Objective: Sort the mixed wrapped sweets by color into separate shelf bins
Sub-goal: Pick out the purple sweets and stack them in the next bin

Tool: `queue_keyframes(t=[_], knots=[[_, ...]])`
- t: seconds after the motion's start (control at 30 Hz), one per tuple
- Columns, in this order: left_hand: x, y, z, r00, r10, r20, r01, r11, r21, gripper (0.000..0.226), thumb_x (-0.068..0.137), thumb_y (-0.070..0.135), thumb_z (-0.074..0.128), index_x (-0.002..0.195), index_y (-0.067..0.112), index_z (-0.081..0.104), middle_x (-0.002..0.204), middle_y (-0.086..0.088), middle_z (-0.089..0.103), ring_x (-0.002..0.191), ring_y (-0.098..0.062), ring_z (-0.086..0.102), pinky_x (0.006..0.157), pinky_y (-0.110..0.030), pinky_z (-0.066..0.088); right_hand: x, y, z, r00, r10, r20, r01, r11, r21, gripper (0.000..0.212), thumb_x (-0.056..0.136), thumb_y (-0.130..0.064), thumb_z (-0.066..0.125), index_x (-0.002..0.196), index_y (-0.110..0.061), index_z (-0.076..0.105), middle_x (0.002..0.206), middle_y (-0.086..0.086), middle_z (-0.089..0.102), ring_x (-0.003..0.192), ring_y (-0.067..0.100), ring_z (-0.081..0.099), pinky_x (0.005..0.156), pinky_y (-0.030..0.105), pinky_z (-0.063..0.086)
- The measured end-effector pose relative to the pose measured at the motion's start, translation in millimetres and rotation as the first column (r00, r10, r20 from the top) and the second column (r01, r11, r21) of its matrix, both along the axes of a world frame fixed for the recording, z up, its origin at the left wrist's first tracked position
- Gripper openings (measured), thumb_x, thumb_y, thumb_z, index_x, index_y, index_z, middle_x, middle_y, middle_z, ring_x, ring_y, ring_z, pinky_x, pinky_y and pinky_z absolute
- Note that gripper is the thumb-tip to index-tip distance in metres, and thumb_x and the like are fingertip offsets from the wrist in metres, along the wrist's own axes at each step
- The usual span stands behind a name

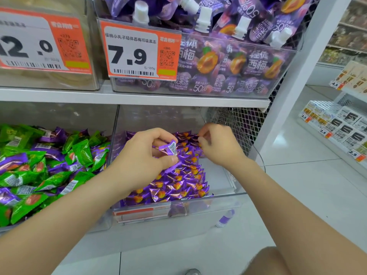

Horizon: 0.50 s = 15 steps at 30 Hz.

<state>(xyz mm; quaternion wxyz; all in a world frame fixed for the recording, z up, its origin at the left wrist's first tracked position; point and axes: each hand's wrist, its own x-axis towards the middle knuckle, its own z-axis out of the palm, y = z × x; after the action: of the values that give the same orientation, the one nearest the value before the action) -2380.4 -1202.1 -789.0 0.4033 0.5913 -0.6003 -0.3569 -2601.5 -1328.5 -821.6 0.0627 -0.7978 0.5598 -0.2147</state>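
Head cam, the only view here. The left hand (pixel 146 153) is hanging over the clear right-hand bin (pixel 220 179), with thumb and curled fingers pinching one purple sweet (pixel 168 148), barcode side facing up. That sweet is sitting just above the pile of purple sweets (pixel 178 181), which is filling the left and middle of this bin, all purple wrappers with an orange fruit print. The right part of the bin floor is showing bare.

The right hand (pixel 218 147) is reaching toward the back of the same bin, above the far end of the purple pile. Its fingers are curled in, but it's blurry, so I honestly can't tell if it's pinching a wrapper or nothing.

Just to the left, the neighbouring bin (pixel 101 221) is holding the mixed sweets (pixel 39 165), green and purple wrappers all jumbled together.

On the white shelf board (pixel 139 96) above, another clear bin (pixel 286 62) is holding purple spouted pouches (pixel 238 56), with an orange price tag (pixel 139 52) reading 7.9 clipped to its front. A second tag (pixel 39 42) reading 12.0 is hanging on the bin to the left of it.

A small bottle (pixel 225 218) with a purple label is lying on the floor tiles just beside the right-hand bin's front corner.
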Motion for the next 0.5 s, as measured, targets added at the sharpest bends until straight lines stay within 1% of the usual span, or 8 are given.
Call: queue_keyframes(t=[0.07, 0.13, 0.17, 0.27, 0.33, 0.4, 0.47, 0.5], knots=[[-2, 1, 4, 0.989, 0.013, -0.144, -0.01, 1.0, 0.021, 0.032, 0.083, 0.012, 0.087, 0.106, 0.029, 0.073, 0.095, 0.006, 0.077, 0.079, -0.011, 0.075, 0.07, -0.022, 0.058, 10, 25, 23, 0.943, 0.091, 0.321, -0.163, 0.965, 0.204, 0.027, 0.094, -0.004, 0.055, 0.109, -0.016, 0.074, 0.093, 0.003, 0.078, 0.085, 0.022, 0.074, 0.082, 0.041, 0.061], [-3, 1, 7, 0.968, 0.065, -0.24, -0.053, 0.997, 0.055, 0.031, 0.079, 0.016, 0.091, 0.104, 0.022, 0.074, 0.088, 0.001, 0.08, 0.08, -0.017, 0.077, 0.079, -0.034, 0.063, 14, 49, 40, 0.804, 0.158, 0.573, -0.423, 0.829, 0.365, 0.035, 0.092, 0.003, 0.063, 0.121, -0.017, 0.07, 0.105, 0.01, 0.077, 0.092, 0.031, 0.074, 0.081, 0.041, 0.063], [-4, 2, 9, 0.962, 0.094, -0.258, -0.077, 0.994, 0.075, 0.032, 0.077, 0.021, 0.092, 0.104, 0.019, 0.074, 0.085, -0.001, 0.08, 0.077, -0.02, 0.078, 0.078, -0.036, 0.064, 15, 59, 46, 0.786, 0.225, 0.576, -0.483, 0.805, 0.345, 0.042, 0.088, 0.0, 0.074, 0.124, -0.02, 0.068, 0.109, 0.009, 0.075, 0.095, 0.032, 0.073, 0.081, 0.042, 0.063], [-2, 2, 10, 0.962, 0.142, -0.231, -0.114, 0.985, 0.131, 0.038, 0.076, 0.039, 0.09, 0.1, 0.014, 0.074, 0.078, -0.006, 0.079, 0.072, -0.026, 0.077, 0.071, -0.039, 0.065, 17, 70, 50, 0.826, 0.398, 0.399, -0.496, 0.85, 0.179, 0.051, 0.073, -0.02, 0.095, 0.118, -0.028, 0.07, 0.105, -0.003, 0.074, 0.094, 0.02, 0.072, 0.081, 0.04, 0.061], [-1, 2, 9, 0.982, 0.131, -0.138, -0.114, 0.986, 0.121, 0.038, 0.082, 0.053, 0.082, 0.098, 0.018, 0.076, 0.076, -0.003, 0.079, 0.069, -0.024, 0.077, 0.074, -0.045, 0.065, 18, 71, 49, 0.837, 0.387, 0.386, -0.476, 0.864, 0.164, 0.039, 0.077, -0.023, 0.093, 0.111, -0.026, 0.075, 0.096, -0.005, 0.076, 0.089, 0.016, 0.073, 0.081, 0.041, 0.061], [1, 4, 9, 0.993, 0.108, 0.042, -0.108, 0.994, -0.005, 0.034, 0.087, 0.061, 0.073, 0.103, 0.031, 0.076, 0.086, 0.009, 0.079, 0.069, -0.011, 0.076, 0.078, -0.041, 0.064, 16, 69, 47, 0.847, 0.339, 0.41, -0.448, 0.869, 0.207, 0.025, 0.087, -0.02, 0.085, 0.11, -0.021, 0.077, 0.094, -0.003, 0.078, 0.086, 0.018, 0.074, 0.08, 0.046, 0.061], [1, 5, 11, 0.989, 0.034, 0.143, -0.016, 0.992, -0.127, 0.023, 0.09, 0.052, 0.074, 0.109, 0.04, 0.076, 0.094, 0.02, 0.078, 0.076, -0.001, 0.074, 0.082, -0.034, 0.06, 13, 69, 48, 0.835, 0.305, 0.457, -0.448, 0.86, 0.244, 0.017, 0.095, -0.018, 0.077, 0.112, -0.016, 0.078, 0.097, 0.001, 0.079, 0.088, 0.027, 0.076, 0.081, 0.048, 0.061], [0, 6, 12, 0.992, -0.008, 0.126, 0.027, 0.988, -0.152, 0.016, 0.091, 0.044, 0.076, 0.106, 0.039, 0.078, 0.092, 0.02, 0.078, 0.079, -0.001, 0.074, 0.082, -0.033, 0.06, 12, 69, 50, 0.817, 0.286, 0.5, -0.457, 0.851, 0.26, 0.017, 0.097, -0.015, 0.074, 0.114, -0.014, 0.077, 0.098, 0.004, 0.079, 0.09, 0.03, 0.076, 0.08, 0.045, 0.062]])
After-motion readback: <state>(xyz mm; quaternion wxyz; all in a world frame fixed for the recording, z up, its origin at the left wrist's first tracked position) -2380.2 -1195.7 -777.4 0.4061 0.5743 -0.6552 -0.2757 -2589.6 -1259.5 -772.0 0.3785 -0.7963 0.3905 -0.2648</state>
